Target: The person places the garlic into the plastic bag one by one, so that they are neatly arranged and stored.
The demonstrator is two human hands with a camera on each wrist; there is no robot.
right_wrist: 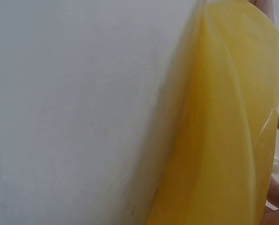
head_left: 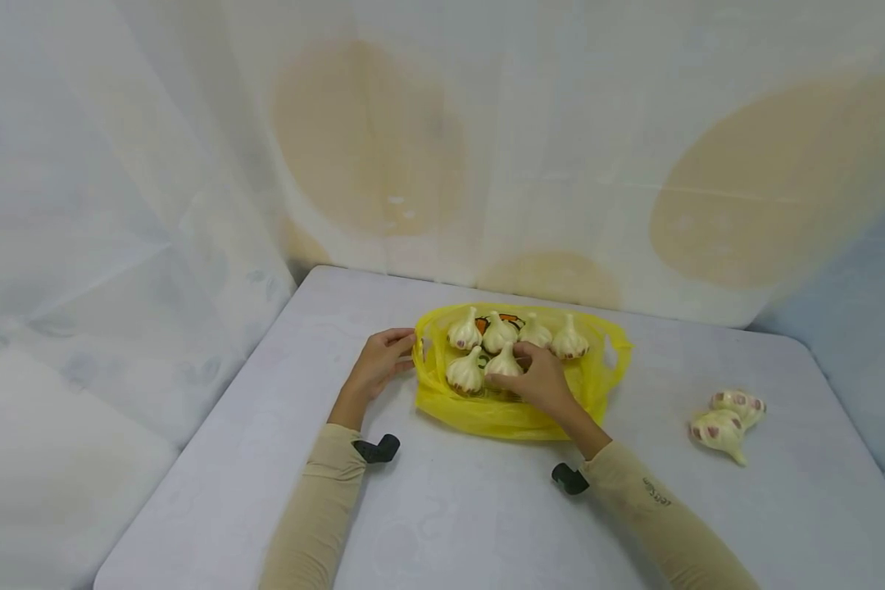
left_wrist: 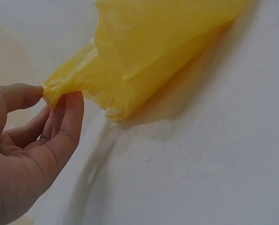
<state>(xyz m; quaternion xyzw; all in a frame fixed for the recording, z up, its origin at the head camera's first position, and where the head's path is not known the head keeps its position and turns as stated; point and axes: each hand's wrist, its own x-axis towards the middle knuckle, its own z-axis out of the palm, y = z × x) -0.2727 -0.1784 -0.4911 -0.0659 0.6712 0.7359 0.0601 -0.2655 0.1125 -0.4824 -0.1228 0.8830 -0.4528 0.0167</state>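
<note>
I see my left hand (head_left: pixel 378 362) pinching the yellow bag (head_left: pixel 479 415). The right hand (head_left: pixel 545 380) curls round one garlic bulb (head_left: pixel 501 364).

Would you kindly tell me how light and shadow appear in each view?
Head view: soft, fairly even light, garlic bulbs easily made out; left wrist: dim, the yellow plastic bag casting a soft shadow on the pale tabletop; right wrist: also dim, a shadow band beside the bag, a small glint on it.
</note>
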